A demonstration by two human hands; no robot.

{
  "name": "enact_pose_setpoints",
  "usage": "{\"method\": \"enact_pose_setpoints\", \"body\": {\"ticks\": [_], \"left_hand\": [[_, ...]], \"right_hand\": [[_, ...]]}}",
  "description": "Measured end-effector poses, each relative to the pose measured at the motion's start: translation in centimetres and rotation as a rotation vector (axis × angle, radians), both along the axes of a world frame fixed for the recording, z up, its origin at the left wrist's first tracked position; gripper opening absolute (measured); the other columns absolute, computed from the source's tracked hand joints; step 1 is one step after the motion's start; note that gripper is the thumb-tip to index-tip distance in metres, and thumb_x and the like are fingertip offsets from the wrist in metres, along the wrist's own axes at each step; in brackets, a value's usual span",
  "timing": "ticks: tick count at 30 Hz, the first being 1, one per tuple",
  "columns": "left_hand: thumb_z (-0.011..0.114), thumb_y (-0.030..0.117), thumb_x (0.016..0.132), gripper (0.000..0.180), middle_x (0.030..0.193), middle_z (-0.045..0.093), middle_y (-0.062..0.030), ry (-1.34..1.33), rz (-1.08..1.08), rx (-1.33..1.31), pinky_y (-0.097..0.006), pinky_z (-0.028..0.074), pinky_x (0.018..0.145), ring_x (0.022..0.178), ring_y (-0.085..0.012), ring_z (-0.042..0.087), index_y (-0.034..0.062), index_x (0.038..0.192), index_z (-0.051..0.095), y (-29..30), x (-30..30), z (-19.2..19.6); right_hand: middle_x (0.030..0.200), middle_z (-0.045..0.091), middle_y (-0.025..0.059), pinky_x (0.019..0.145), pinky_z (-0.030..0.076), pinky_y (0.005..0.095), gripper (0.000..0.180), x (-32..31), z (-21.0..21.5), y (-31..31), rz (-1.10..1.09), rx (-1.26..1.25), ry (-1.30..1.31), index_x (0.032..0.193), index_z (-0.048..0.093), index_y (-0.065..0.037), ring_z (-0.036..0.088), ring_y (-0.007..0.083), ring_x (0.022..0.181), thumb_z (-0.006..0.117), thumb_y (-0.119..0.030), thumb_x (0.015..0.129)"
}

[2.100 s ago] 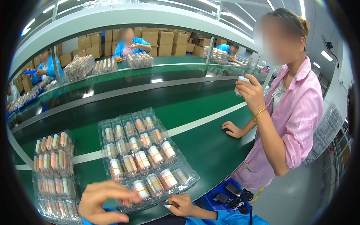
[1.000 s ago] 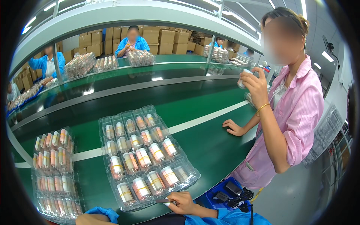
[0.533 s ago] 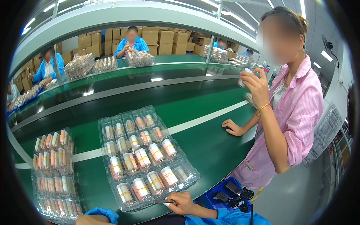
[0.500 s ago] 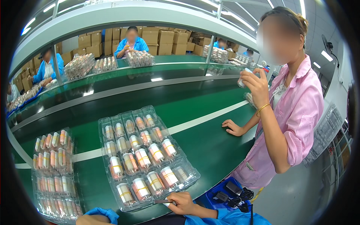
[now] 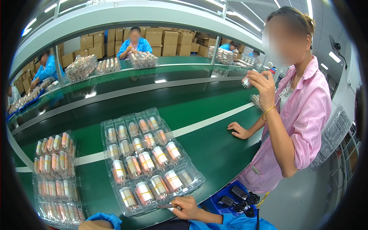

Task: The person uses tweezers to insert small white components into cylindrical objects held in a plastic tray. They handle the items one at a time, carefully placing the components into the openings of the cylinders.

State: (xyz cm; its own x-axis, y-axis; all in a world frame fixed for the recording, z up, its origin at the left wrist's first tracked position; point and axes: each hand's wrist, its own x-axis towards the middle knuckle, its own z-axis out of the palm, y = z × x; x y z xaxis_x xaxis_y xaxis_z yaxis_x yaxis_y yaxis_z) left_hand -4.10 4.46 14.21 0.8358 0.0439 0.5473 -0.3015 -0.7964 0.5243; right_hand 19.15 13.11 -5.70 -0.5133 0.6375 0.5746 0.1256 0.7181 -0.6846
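At the lower edge my right hand [image 5: 187, 207] is closed around a slim dark tool [image 5: 165, 206], possibly tweezers, its tip pointing left. The tool lies beside the near edge of a clear plastic tray [image 5: 197, 180]. Rows of white, pink and grey cylinders [image 5: 146, 161], bundled with yellow bands, fill its pockets. My left hand [image 5: 96, 225] shows only in part at the bottom, below a blue sleeve; its fingers are out of sight. On the left, more clear trays [image 5: 55, 172] hold similar cylinders.
To the right a person in a pink striped shirt [image 5: 303, 115] holds up a cylinder [image 5: 247, 81], other hand on the green table [image 5: 226, 130]. A blue bin [image 5: 218, 203] with black adapters sits near my right arm. People in blue work across the line, before cardboard boxes [image 5: 168, 40].
The person in pink has turned the raised cylinder, so its pink side shows. At the far left, a worker has leaned forward. My right hand and the tool stay put.
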Motion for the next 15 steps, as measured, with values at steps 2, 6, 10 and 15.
{"method": "enact_pose_setpoints", "body": {"ticks": [2, 6, 10, 15], "left_hand": [[0.047, 0.038, 0.096, 0.046, 0.105, 0.061, -0.019, -0.002, -0.006, 0.003, -0.036, 0.043, 0.065, 0.081, -0.0283, 0.057, -0.0053, 0.103, 0.061, -0.07, -0.04, -0.07], [0.046, 0.037, 0.096, 0.045, 0.099, 0.061, -0.0169, 0.012, -0.023, 0.014, -0.036, 0.042, 0.063, 0.078, -0.0271, 0.056, -0.005, 0.102, 0.061, -0.05, 0.01, -0.01], [0.045, 0.037, 0.096, 0.044, 0.086, 0.058, -0.0126, 0.008, -0.011, 0.029, -0.035, 0.04, 0.06, 0.071, -0.0242, 0.053, -0.0042, 0.098, 0.062, -0.15, 0.16, -0.29], [0.046, 0.037, 0.096, 0.043, 0.08, 0.053, -0.0104, 0.044, -0.011, 0.034, -0.034, 0.037, 0.058, 0.066, -0.0228, 0.05, -0.0036, 0.098, 0.061, -0.13, 0.26, -0.32]], "right_hand": [[0.064, 0.056, 0.0079, 0.049, 0.045, 0.0343, 0.013, -0.01, 0.08, -0.05, -0.001, 0.004, -0.002, 0.078, 0.056, -0.003, 0.058, 0.0268, 0.053, 0.066, -0.006, 0.07], [0.064, 0.056, 0.0079, 0.049, 0.045, 0.0343, 0.013, -0.01, -0.19, -0.08, 0.005, 0.007, -0.007, 0.078, 0.057, -0.003, 0.058, 0.0267, 0.053, 0.066, -0.006, 0.07], [0.064, 0.056, 0.0077, 0.049, 0.045, 0.0341, 0.013, 0.06, 0.18, -0.01, 0.004, 0.003, -0.004, 0.078, 0.057, -0.003, 0.058, 0.0264, 0.053, 0.067, -0.006, 0.07], [0.062, 0.055, 0.0067, 0.048, 0.045, 0.0335, 0.013, 0.08, -0.07, 0.05, 0.019, 0.019, 0.004, 0.076, 0.058, -0.003, 0.058, 0.0249, 0.051, 0.069, -0.007, 0.071]]}}
